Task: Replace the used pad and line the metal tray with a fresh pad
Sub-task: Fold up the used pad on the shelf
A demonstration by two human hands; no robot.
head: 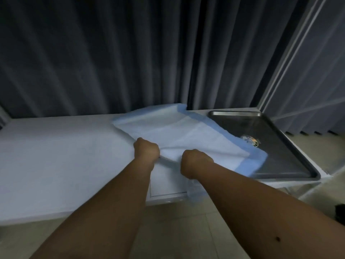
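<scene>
A blue-edged pad (179,135) is lying at frame centre, partly overhanging the bare metal tray (291,165) at right, while the left hand (146,149) and right hand (194,162) are each gripping its near edge with a closed grip above the white worktop (56,156); the tray lining is apparently not yet done.

Two bare forearms, no sleeves or jewellery (a small dark mole on the right one)
</scene>
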